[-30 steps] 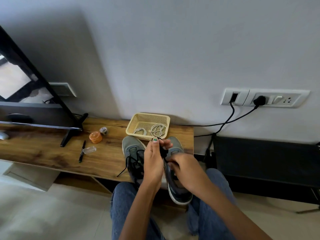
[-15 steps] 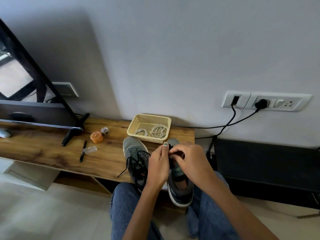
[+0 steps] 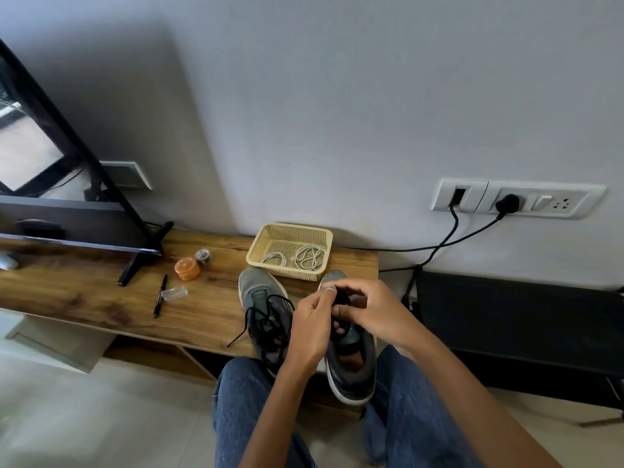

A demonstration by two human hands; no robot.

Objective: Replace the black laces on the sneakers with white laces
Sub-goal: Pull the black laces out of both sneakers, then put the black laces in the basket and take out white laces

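Observation:
Two grey sneakers stand on the wooden shelf (image 3: 84, 298), toes toward the wall. The left sneaker (image 3: 261, 298) still carries its black laces, one end trailing off the shelf's front edge. Above the right sneaker (image 3: 351, 366) my left hand (image 3: 312, 329) and my right hand (image 3: 368, 309) meet and hold a bunched black lace (image 3: 341, 298) between their fingers. A yellow mesh basket (image 3: 266, 241) behind the shoes holds two coiled white laces (image 3: 309, 256).
On the shelf to the left lie a black pen (image 3: 160, 295), a clear small case (image 3: 174, 293), an orange round box (image 3: 186, 268) and a small jar (image 3: 203, 255). A TV stand foot (image 3: 141, 258) is further left. Black cables (image 3: 452, 231) hang from wall sockets at right.
My right hand has risen from the right sneaker's side to meet the left hand over its toe. The black lace is now gathered between both hands.

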